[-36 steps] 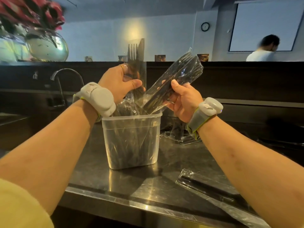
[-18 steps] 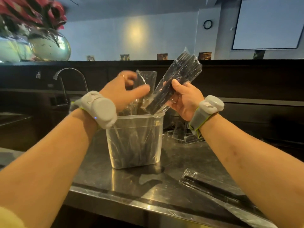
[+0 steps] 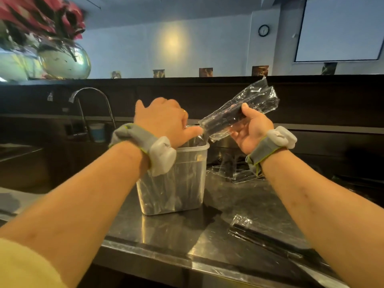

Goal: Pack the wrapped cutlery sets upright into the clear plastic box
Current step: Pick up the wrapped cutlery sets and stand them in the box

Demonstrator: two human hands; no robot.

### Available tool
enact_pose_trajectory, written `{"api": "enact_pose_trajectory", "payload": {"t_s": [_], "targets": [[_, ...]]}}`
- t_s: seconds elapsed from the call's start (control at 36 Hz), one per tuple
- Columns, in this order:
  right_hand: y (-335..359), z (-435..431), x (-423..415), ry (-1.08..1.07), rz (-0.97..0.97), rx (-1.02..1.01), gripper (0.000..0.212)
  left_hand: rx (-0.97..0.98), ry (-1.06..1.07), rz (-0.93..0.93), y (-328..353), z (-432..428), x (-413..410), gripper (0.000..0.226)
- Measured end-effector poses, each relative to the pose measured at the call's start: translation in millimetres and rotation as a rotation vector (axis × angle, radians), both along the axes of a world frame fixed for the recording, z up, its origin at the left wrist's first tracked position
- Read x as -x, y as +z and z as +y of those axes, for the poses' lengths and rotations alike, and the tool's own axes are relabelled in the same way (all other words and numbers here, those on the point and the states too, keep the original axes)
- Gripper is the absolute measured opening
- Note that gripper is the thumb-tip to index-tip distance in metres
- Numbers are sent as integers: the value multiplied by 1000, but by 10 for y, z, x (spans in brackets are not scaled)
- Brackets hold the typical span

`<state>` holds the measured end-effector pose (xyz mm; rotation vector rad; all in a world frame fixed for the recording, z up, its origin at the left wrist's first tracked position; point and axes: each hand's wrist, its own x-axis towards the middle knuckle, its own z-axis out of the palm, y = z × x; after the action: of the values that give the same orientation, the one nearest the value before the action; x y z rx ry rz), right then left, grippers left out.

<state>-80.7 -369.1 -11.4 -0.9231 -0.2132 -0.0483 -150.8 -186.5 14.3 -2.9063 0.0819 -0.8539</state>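
L hand (image 3: 164,121) at mouth of clear square plastic box (image 3: 187,183); R hand (image 3: 252,129) waits.
R thumb + curled fingers grip film-wrapped black cutlery set (image 3: 239,113), slanted to 2 o'clock beside rim, prob. next to go in; L fingers hidden, cannot tell grip.

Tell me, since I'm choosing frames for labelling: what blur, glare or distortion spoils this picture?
In the head view, motion blur smears the red flowers and softens the left hand; in the same view, glare streaks the steel counter and glints off the wrapped cutlery set in the right hand; wide-angle distortion stretches both forearms toward the corners.
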Motion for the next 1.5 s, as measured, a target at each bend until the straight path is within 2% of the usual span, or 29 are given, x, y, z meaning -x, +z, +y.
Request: {"api": "enact_pose_trajectory", "payload": {"t_s": [0.11,0.17,0.28,0.42,0.58,0.67,0.83,0.97,1.14,1.25,1.31,1.36,1.39,1.44,1.5], "targets": [[-35,-34,-3,-16,11,12,15,112,-97,186,-174,-98,-136,66],[-59,-47,3,-22,12,11,14,104,-97,212,-214,-90,-187,63],[-87,-104,6,-43,6,-1,12,134,-64,193,-195,-82,-247,71],[-93,-132,18,-31,17,-16,13,206,-28,63,-226,-83,-298,51],[-78,-149,25,-4,-10,-38,19,290,-148,35,-178,57,-313,16],[-51,-122,39,39,-51,-61,21,369,-255,75,-155,169,-273,22],[34,91,129,164,-197,-22,12,455,-388,136,-123,305,-186,30],[64,318,183,247,-354,177,17,510,-448,189,-82,350,-159,35],[-33,443,169,-11,-610,760,19,552,-443,274,-70,366,-163,26],[-86,408,239,10,-712,1016,22,606,-448,206,-91,345,-166,17],[-140,372,253,1,-748,1112,16,773,-456,127,-90,303,-136,18],[-137,354,274,31,-762,1166,11,1056,-505,81,-60,247,-60,39],[-112,340,279,55,-754,1178,10,1085,-575,63,-54,226,-65,46],[-69,327,310,118,-726,1191,11,965,-658,40,-63,196,-22,43],[-79,295,293,139,-672,1140,29,829,-660,-24,-59,153,2,36]]}}
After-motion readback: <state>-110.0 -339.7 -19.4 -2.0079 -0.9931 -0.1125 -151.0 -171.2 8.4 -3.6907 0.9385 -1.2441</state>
